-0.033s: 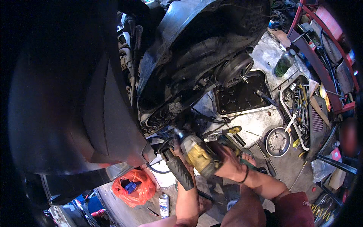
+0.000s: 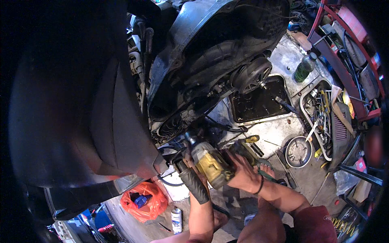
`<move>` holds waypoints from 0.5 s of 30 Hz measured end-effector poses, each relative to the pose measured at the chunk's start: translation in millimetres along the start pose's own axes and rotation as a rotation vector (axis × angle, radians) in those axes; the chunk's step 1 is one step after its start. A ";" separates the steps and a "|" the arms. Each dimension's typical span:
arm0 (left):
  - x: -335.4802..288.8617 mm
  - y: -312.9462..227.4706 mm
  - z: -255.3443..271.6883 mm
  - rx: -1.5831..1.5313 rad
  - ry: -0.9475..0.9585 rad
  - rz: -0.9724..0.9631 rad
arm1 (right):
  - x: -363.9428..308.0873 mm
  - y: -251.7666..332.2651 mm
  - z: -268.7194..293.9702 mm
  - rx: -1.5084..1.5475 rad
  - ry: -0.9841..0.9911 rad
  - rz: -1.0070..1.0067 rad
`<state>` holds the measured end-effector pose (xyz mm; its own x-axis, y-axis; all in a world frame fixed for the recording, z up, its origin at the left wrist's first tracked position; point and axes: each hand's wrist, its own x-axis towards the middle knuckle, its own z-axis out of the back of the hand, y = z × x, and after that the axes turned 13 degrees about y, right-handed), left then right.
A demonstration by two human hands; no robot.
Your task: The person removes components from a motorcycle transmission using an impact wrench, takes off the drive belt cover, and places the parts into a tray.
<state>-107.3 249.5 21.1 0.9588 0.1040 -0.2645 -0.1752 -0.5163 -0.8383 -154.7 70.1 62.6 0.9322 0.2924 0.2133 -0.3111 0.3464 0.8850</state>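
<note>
"What is biggest there?"

"A motor scooter (image 2: pixel 115 125), its dark bodywork filling the left, with an opened casing (image 2: pixel 210 60) above the wrench."

"And the step in hand?"

"Power-tool work, seemingly: a yellow-and-black impact wrench (image 2: pixel 208 162) aims its socket (image 2: pixel 190 138) at the scooter's lower side, contact unclear. The next move would call for keeping that nose square and steady."

"The grip?"

"The right hand (image 2: pixel 244 172) is clamped round the wrench. The left forearm (image 2: pixel 201 220) rises behind a ribbed black handle (image 2: pixel 194 186), which blocks the view; that grip cannot be told."

"Around them?"

"A rectangular pan (image 2: pixel 263 119) of dark liquid, a loaded tool tray (image 2: pixel 302 104), an orange-red bag (image 2: pixel 156 208), a green-filled bottle (image 2: pixel 304 69) and a spray can (image 2: pixel 176 220)."
</note>
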 end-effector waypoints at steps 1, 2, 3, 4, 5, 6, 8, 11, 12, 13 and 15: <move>-8.2 -11.4 -16.8 -0.067 0.076 0.015 | 4.4 -3.3 -5.1 -0.004 -0.056 -0.044; -14.0 -18.9 -15.8 -0.054 0.267 -0.036 | 15.0 -6.5 -4.5 -0.003 -0.019 -0.020; -8.7 -14.8 -0.3 -0.143 0.177 0.019 | 27.4 -9.6 -6.9 0.013 0.016 0.016; -3.6 -13.4 7.2 -0.151 0.150 0.041 | 37.3 -1.1 -4.0 0.040 0.022 0.008; -2.6 -11.6 6.6 -0.144 0.144 0.051 | 36.9 2.0 -5.3 -0.110 0.025 -0.024; -2.4 -10.5 6.6 -0.137 0.152 0.065 | 33.3 5.0 -8.3 -0.262 0.027 -0.058; -0.3 -10.7 5.6 -0.119 0.173 0.103 | 33.5 15.2 -8.4 -0.397 0.004 -0.071; 11.5 -8.6 4.3 -0.100 0.201 0.177 | 41.7 17.4 -3.8 -0.451 0.033 -0.098; 13.5 -6.6 3.8 -0.097 0.208 0.189 | 43.4 14.4 0.1 -0.469 0.047 -0.104; 14.6 -6.9 5.0 -0.085 0.211 0.217 | 44.7 10.5 4.4 -0.488 0.060 -0.110; 22.6 -7.4 1.3 -0.080 0.221 0.246 | 46.0 6.3 11.0 -0.355 0.123 -0.136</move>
<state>-84.6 256.7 20.7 0.9169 -0.2142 -0.3368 -0.3974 -0.5691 -0.7199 -111.8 75.9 82.5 0.9469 0.3198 0.0341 -0.2513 0.6693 0.6993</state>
